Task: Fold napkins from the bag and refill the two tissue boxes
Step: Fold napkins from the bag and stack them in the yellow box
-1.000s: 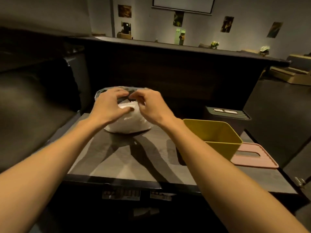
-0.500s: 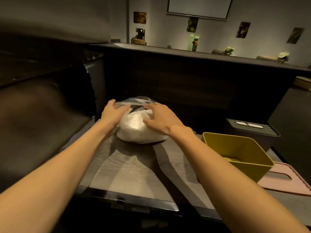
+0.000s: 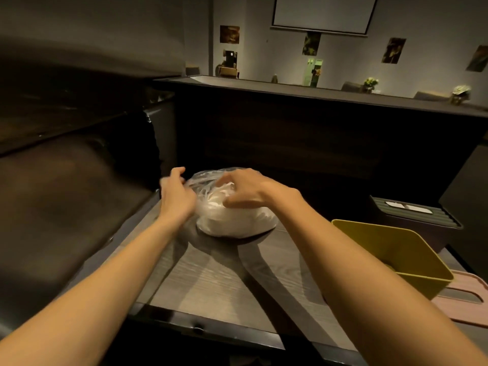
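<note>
Your clear, crinkled plastic bag of white napkins sits bulging at the far end of the grey wood-grain table. Your left hand pinches its film at the left edge while your right hand curls over the top. Since a moment ago, the hands have spread further apart across the bag's mouth.

surface: grey wood-grain table | on it: bag of napkins, yellow box, pink lid, dark box

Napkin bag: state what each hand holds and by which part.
Left hand grips the bag at its left top edge; right hand grips the plastic at its open top.
</note>
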`<state>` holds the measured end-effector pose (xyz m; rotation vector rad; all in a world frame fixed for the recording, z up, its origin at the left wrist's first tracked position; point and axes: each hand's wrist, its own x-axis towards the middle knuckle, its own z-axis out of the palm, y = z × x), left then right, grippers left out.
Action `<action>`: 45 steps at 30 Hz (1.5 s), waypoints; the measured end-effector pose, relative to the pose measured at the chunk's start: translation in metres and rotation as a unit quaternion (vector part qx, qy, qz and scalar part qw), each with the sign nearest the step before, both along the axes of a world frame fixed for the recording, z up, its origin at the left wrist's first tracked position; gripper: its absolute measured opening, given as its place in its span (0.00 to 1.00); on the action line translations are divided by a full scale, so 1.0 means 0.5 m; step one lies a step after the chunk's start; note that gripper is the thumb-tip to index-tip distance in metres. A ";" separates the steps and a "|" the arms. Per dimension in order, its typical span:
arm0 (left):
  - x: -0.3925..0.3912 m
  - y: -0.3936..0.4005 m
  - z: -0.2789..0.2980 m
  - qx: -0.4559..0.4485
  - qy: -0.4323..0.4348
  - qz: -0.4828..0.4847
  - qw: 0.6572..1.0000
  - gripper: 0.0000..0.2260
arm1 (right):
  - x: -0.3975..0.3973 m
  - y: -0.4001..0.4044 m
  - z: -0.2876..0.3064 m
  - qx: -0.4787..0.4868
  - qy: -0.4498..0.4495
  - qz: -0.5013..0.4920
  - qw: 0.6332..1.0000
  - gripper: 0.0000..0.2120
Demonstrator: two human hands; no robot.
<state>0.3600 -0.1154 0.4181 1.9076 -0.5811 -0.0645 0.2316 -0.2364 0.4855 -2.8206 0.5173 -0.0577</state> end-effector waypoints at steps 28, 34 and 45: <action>-0.123 0.047 -0.133 -0.052 -0.262 -0.048 0.963 0.42 | -0.082 0.006 -0.080 0.065 -0.140 -0.129 0.980 0.10; -0.176 0.085 -0.113 -0.278 -0.014 -0.182 0.943 0.14 | -0.150 0.036 -0.091 0.245 -0.353 -0.013 0.903 0.12; -0.214 0.078 -0.097 -0.204 0.210 -0.283 0.913 0.17 | -0.211 0.077 -0.210 0.431 -0.362 -0.035 0.826 0.25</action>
